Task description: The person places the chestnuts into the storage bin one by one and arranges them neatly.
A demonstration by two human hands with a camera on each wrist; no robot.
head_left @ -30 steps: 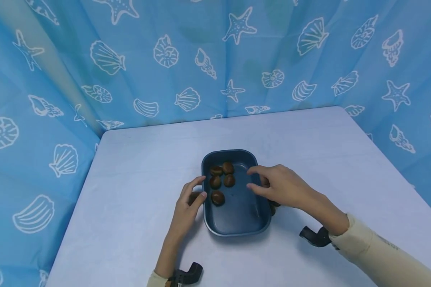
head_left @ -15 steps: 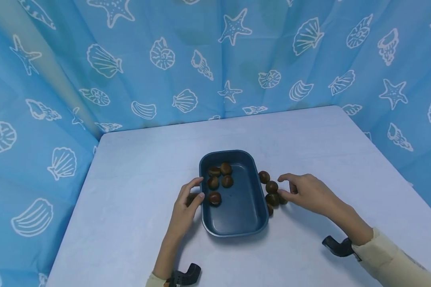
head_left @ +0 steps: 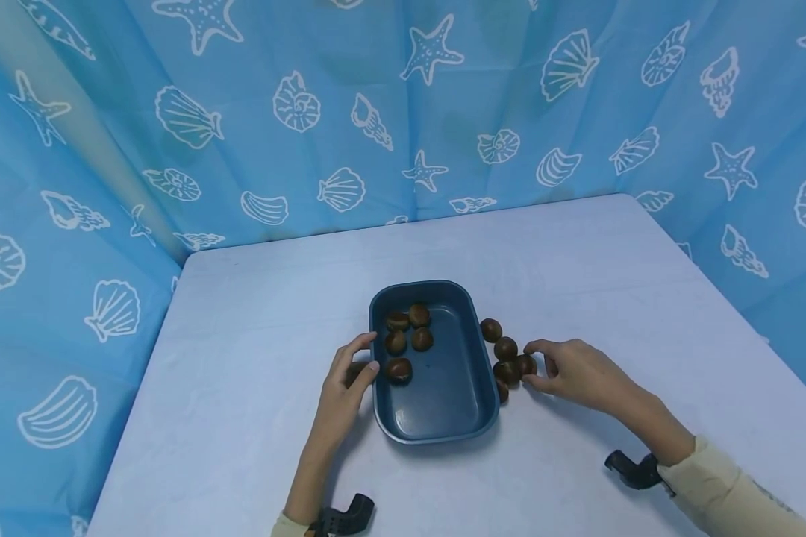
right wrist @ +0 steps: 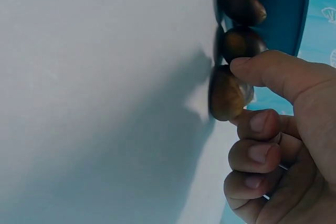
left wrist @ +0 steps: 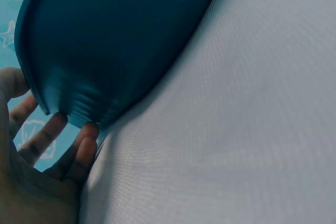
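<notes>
1. While five chestnuts (head_left: 398, 371) sit in the one blue tray (head_left: 436, 403), all toward its left side, five loose chestnuts (head_left: 507, 372) are bunched on the table (head_left: 275, 321) just off its right wall.
2. Nearest loose one's partly hidden by the rim — and the right index fingertip's tough to make out up close.
3. Right hand (head_left: 580, 373) pinches the outermost loose chestnut (head_left: 526, 365) — left hand (head_left: 339, 390) is loosely spread, touching the tray's left side.

The left hand (head_left: 341, 386) is loosely bent; the right hand (head_left: 578, 374) pinches with thumb (head_left: 542, 384) and forefinger (head_left: 544, 347).
</notes>
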